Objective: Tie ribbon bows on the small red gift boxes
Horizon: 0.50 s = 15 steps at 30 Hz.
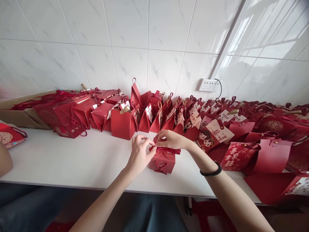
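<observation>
A small red gift box point(166, 161) with a twisted cord on its front stands on the white table point(96, 161). A dark red ribbon point(172, 150) lies across its top. My left hand point(141, 151) comes in from the left, its thumb and forefinger pinched on the ribbon at the box's upper left. From the right, my right hand point(170, 140) reaches over the top of the box, with fingertips closed on the ribbon beside those of the left. The ribbon's part between the fingertips is mostly hidden.
Rows of red gift boxes point(123, 124) line the back of the table, packed densely on the right. At the far left are a cardboard carton point(21, 117) and another person's arm point(4, 161). A socket strip point(209, 85) sits on the tiled wall.
</observation>
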Each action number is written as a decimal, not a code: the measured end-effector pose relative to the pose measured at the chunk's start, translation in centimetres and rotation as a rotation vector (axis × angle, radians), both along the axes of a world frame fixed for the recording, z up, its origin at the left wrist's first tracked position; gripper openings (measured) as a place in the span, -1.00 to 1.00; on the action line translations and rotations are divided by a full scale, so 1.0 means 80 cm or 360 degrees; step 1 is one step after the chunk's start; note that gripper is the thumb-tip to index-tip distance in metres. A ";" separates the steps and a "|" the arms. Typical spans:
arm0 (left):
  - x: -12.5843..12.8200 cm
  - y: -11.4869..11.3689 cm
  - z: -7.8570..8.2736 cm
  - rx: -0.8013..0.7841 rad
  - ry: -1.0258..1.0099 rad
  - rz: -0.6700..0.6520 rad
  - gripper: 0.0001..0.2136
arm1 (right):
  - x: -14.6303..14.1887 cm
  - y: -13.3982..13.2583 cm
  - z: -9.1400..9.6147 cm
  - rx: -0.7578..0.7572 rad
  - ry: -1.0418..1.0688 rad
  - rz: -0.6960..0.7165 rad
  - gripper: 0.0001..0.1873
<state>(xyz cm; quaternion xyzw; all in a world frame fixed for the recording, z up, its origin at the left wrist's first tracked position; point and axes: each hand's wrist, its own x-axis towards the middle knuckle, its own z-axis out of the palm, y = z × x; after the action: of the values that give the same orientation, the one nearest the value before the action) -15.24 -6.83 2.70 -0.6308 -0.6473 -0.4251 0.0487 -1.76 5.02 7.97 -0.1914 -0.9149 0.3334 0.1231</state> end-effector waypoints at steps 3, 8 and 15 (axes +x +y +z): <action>0.003 -0.003 0.006 -0.0050 0.0190 0.0034 -0.94 | 0.002 0.003 -0.008 -0.0116 0.0067 0.0009 -0.88; 0.010 -0.004 0.017 -0.0070 0.0442 -0.0068 -0.76 | 0.008 0.004 -0.014 -0.0174 0.0069 -0.0164 -0.82; 0.005 -0.001 0.020 -0.0180 0.0455 -0.0187 -0.74 | 0.002 -0.001 -0.016 -0.0185 0.0045 -0.0388 -0.80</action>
<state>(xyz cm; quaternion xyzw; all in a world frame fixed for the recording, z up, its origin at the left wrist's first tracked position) -14.80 -6.93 4.30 -0.7233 -0.6188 -0.2958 0.0798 -1.62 4.93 6.67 -0.3034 -0.8621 0.3711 0.1642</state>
